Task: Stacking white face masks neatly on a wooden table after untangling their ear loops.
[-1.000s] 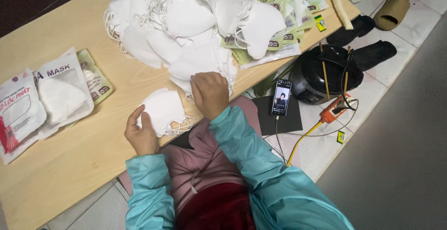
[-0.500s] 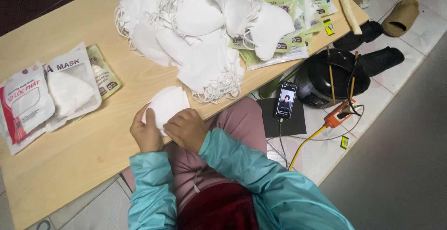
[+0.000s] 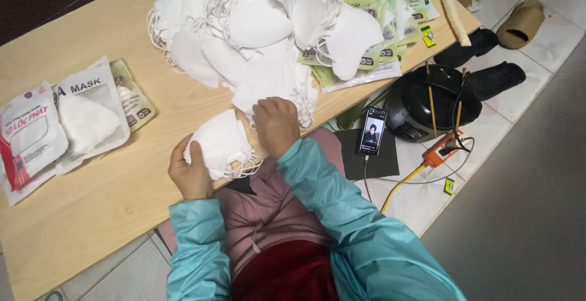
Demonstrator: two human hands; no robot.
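My left hand (image 3: 189,173) grips a folded white face mask (image 3: 218,142) at the near edge of the light wooden table (image 3: 91,209); its elastic loops hang toward my lap. My right hand (image 3: 276,124) rests just right of that mask, fingers curled at the bottom edge of a big heap of loose white masks (image 3: 256,32). Whether the right fingers pinch a mask from the heap is hidden. Both arms wear teal sleeves.
Packaged masks in printed pouches (image 3: 67,124) lie at the table's left. Green empty pouches (image 3: 378,26) sit under the heap at the right. On the tiled floor are a phone (image 3: 372,131) on a dark pad, a black cooker (image 3: 436,100), an orange plug strip (image 3: 442,151) and slippers (image 3: 488,63).
My right hand lifted off the held mask and moved up-right to the edge of the heap. My left hand keeps the mask, now a little nearer my body.
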